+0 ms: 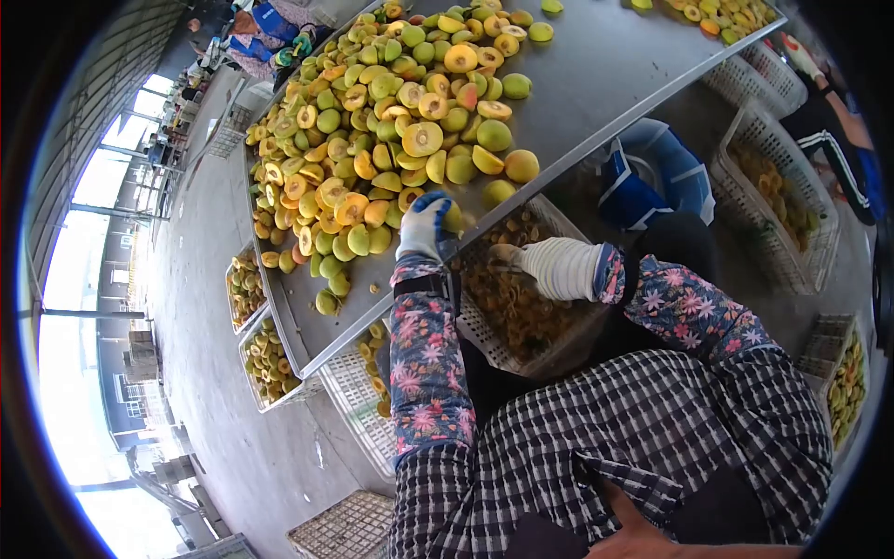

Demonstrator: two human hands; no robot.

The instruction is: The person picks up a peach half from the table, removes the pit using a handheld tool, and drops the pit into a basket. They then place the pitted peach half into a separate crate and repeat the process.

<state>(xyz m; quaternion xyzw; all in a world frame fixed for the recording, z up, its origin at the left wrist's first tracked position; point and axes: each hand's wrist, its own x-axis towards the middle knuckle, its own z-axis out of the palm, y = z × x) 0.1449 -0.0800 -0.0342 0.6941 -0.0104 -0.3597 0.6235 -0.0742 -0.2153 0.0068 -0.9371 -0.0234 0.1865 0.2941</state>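
Observation:
My left hand [424, 226], in a white glove with blue on the fingers, is closed around a yellow-green peach [453, 218] at the metal table's edge. My right hand [559, 266], in a striped white knit glove, is held over a white plastic crate [565, 224] of brownish peach pits and scraps [517, 307]. Its fingers are curled together; whatever they may hold is too small to make out. Beyond my left hand, a large heap of halved and whole peaches [382, 130] covers much of the metal table [577, 74]. Many halves show orange flesh, some with pits.
A blue bucket [663, 168] stands right of the pit crate. Another crate [745, 200] of scraps lies further right. Crates of peach halves [270, 363] stand below the table's left end. Another person [265, 37] in a blue apron works at the far left.

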